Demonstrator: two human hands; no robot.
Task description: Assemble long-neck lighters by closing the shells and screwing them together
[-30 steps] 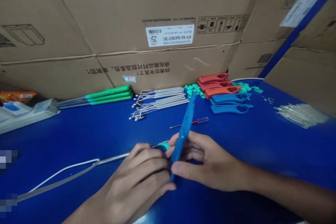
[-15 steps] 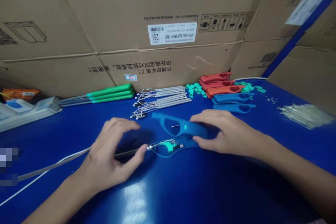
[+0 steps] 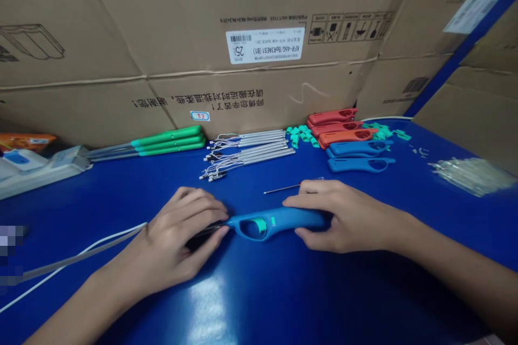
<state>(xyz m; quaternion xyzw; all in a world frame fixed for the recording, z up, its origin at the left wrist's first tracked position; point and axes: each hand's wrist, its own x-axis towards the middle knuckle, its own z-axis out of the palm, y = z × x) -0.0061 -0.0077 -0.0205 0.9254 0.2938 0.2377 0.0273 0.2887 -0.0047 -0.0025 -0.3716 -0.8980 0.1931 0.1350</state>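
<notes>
A blue long-nosed lighter (image 3: 299, 218) lies across the middle of the table, its handle halves together and a green trigger (image 3: 261, 225) showing in the finger loop. My right hand (image 3: 342, 215) is closed around the rear of the handle, thumb on the near side and fingers on the far side. With thumb and fingers, my left hand (image 3: 188, 232) pinches the lighter's metal tube where it meets the handle's front tip. Most of the tube there is hidden by the hand. Just behind my right hand lies a thin screwdriver (image 3: 282, 189), its handle partly covered.
Along the back lie green-handled lighters (image 3: 172, 140), metal tubes with wires (image 3: 263, 153), green triggers (image 3: 302, 136), red handle shells (image 3: 334, 116) and blue handle shells (image 3: 358, 165). Clear plastic parts (image 3: 473, 175) lie right. A power strip (image 3: 60, 170) sits left; cardboard (image 3: 182, 38) stands behind.
My right hand has lowered the raised blue handle half onto the lower one, covering the wires inside. My left fingers have closed in on the tube at the handle's front.
</notes>
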